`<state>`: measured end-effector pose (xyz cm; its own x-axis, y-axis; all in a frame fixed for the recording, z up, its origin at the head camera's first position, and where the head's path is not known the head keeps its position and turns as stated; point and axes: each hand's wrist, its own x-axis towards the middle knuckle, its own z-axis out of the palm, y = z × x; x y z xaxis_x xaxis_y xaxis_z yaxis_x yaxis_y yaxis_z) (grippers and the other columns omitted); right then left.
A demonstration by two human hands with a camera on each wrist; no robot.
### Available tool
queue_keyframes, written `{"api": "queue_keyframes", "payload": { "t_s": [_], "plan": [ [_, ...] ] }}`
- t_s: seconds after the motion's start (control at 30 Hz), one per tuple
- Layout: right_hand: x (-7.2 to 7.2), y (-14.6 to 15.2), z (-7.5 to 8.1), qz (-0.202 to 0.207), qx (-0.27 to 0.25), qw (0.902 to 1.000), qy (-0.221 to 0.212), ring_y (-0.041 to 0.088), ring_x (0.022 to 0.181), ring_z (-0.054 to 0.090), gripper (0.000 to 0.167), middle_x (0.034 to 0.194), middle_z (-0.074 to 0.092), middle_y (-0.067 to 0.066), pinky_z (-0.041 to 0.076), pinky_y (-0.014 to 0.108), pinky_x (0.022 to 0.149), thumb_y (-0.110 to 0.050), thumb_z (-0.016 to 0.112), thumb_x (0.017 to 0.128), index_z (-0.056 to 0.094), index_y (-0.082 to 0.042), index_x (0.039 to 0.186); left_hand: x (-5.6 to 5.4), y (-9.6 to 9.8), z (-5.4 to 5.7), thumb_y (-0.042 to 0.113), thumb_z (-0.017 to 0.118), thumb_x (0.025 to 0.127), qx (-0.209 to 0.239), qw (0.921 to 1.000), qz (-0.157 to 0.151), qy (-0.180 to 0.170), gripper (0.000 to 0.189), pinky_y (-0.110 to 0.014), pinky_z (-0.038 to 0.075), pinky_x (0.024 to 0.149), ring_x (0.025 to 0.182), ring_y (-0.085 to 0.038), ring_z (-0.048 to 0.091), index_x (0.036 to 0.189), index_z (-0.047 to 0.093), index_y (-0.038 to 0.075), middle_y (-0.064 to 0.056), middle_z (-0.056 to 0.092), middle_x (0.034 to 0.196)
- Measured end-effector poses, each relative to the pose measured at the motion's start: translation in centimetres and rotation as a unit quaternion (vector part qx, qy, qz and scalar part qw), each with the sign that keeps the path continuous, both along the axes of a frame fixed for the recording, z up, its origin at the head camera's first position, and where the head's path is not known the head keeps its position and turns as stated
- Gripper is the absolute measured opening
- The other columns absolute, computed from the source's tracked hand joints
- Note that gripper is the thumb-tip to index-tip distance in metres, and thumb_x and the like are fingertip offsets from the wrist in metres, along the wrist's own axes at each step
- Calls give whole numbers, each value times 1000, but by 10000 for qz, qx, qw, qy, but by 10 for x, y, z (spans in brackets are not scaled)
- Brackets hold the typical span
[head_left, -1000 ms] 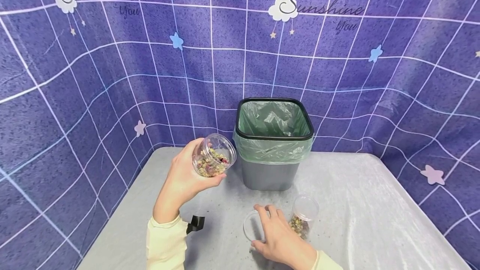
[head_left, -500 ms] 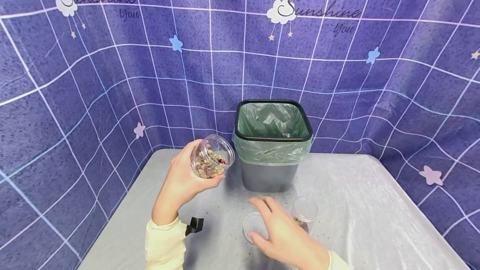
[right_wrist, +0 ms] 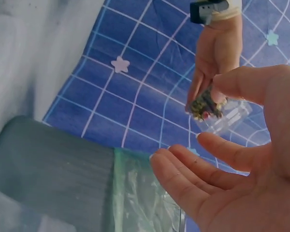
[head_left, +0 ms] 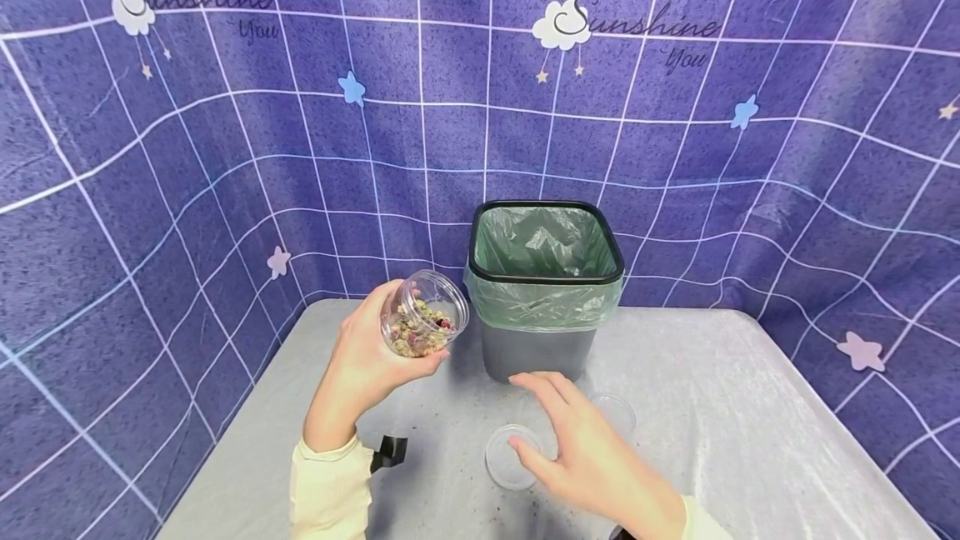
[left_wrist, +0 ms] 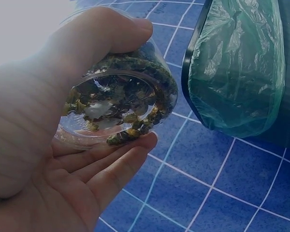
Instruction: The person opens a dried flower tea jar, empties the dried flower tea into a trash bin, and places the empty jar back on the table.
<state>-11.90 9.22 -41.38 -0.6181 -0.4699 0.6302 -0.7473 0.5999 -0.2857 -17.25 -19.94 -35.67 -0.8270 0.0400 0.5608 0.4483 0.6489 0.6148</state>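
My left hand [head_left: 362, 361] grips a clear plastic jar [head_left: 442, 297], tilted with its uncovered mouth toward the right. Dried flower buds [left_wrist: 130, 118] in yellow-green and red fill the jar's lower part. My right hand [head_left: 592, 457] is over the table with thumb and fingers spread, nothing between them. Below its thumb a round clear lid [head_left: 501, 461] lies flat on the table. Behind the right hand shows the rim of a second clear jar [head_left: 621, 413], the rest hidden by that hand.
A grey trash bin [head_left: 525, 352] with a black rim and green liner stands at the table's back, right of the held jar. Dark crumbs dot the grey table [head_left: 705, 415]. A blue grid-patterned curtain [head_left: 420, 140] encloses the back and sides.
My right hand has moved up and right, away from the lid, and now covers most of the second jar. The left hand and its jar stay almost still.
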Motion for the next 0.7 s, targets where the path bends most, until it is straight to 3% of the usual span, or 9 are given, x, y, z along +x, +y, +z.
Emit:
{"api": "queue_keyframes", "payload": {
  "t_s": [0.37, 0.7],
  "plan": [
    [-3, 14, 14, 77, -433, 9990, -57, 14, 121, 62, 64, 135, 59, -5, 45, 23, 104, -21, 80, 87, 53, -18, 145, 0, 1, 1, 34, 101, 56, 21, 10000, 2, -32, 93, -46, 52, 94, 109, -23, 65, 136, 58, 15, -1, 70, 120],
    [-8, 27, 32, 89, -666, 9976, 153, 12, 110, 60, 63, 135, 61, -3, 45, 19, 97, -18, 80, 86, 55, -15, 144, 1, 1, 1, 35, 100, 56, -9, 10000, 58, -76, 94, -46, 51, 93, 110, -24, 65, 137, 57, 15, -2, 69, 121]
  ]
}}
